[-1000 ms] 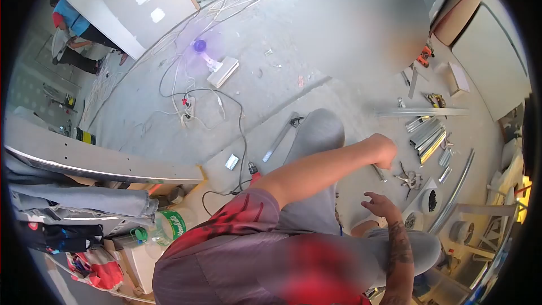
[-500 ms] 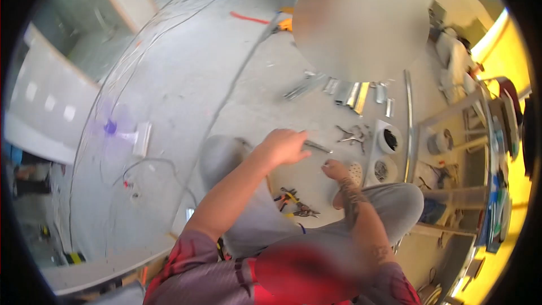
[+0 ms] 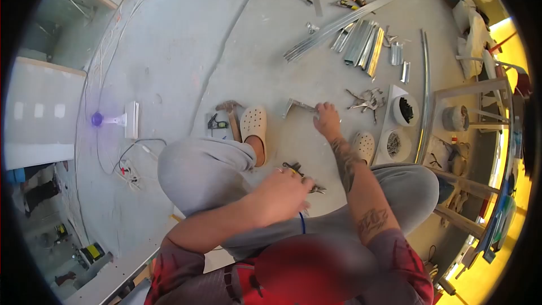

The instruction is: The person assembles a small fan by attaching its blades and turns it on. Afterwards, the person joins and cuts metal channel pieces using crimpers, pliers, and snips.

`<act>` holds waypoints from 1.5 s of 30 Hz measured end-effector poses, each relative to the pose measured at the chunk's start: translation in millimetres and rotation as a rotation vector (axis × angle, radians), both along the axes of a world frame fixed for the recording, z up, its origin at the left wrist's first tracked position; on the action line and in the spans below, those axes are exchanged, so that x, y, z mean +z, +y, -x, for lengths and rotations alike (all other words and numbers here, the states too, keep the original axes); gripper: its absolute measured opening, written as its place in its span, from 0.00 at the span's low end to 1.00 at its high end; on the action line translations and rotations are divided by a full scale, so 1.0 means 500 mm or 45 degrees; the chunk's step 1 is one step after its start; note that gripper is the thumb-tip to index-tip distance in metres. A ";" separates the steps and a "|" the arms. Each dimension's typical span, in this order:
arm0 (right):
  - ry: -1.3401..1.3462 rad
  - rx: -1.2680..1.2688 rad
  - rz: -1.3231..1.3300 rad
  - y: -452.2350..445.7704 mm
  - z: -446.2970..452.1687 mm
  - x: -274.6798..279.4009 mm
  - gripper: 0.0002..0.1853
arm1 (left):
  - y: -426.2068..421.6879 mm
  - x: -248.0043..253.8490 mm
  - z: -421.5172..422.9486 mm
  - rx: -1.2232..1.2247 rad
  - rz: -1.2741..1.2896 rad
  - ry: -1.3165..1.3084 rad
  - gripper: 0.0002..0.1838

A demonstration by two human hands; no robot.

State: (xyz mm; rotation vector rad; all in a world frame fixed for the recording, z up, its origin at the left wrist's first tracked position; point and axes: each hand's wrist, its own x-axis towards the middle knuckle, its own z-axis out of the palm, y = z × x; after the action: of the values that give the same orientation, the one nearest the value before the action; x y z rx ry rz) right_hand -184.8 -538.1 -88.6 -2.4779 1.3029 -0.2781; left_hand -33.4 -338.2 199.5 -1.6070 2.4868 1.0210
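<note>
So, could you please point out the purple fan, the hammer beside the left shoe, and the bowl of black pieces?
Purple fan (image 3: 97, 119): head view, on its hub.
Hammer (image 3: 233, 123): head view, on its handle.
Bowl (image 3: 395, 111): head view, on its rim.

A small white fan with a round purple head (image 3: 97, 118) is on the grey floor (image 3: 169, 51), near a pale panel with white patches (image 3: 42, 116); well apart stands a light wooden rack (image 3: 471, 91).
</note>
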 end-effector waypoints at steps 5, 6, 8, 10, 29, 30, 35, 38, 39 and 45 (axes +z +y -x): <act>0.093 0.064 -0.152 -0.047 -0.036 -0.050 0.33 | -0.011 -0.003 -0.021 0.110 -0.065 0.098 0.23; 0.102 0.108 -0.194 -0.038 -0.034 -0.056 0.30 | -0.013 -0.009 -0.029 0.188 -0.120 0.003 0.23; 0.112 0.148 -0.245 -0.033 -0.033 -0.080 0.27 | -0.011 -0.027 -0.047 0.241 -0.094 -0.109 0.23; 0.011 0.004 -0.271 -0.026 -0.029 -0.115 0.19 | -0.011 -0.035 -0.055 0.268 -0.068 -0.225 0.24; 0.384 0.526 -0.836 0.283 0.036 -0.081 0.14 | 0.050 0.155 -0.294 1.115 0.911 0.499 0.13; 0.294 0.552 -0.880 0.270 0.044 -0.085 0.14 | 0.097 0.164 -0.311 1.420 1.062 0.614 0.11; -0.210 0.437 -0.664 0.179 0.105 -0.146 0.11 | 0.356 -0.095 -0.411 1.959 0.490 0.034 0.12; -0.265 0.471 -0.435 0.125 0.206 -0.290 0.11 | 0.551 -0.349 -0.382 1.728 -0.355 -0.493 0.23; -0.417 0.355 -0.647 0.122 0.229 -0.281 0.11 | 0.596 -0.415 -0.351 1.774 -0.589 -0.416 0.23; 0.100 0.340 -0.941 0.142 0.210 -0.129 0.15 | 0.766 -0.557 -0.131 1.970 -1.109 -0.272 0.31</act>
State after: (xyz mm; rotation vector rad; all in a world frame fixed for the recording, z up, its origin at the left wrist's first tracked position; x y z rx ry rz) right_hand -289.7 -467.1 -153.0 -1.9858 0.8619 0.3177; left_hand 32.1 45.0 -79.2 -2.6934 0.0823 1.4024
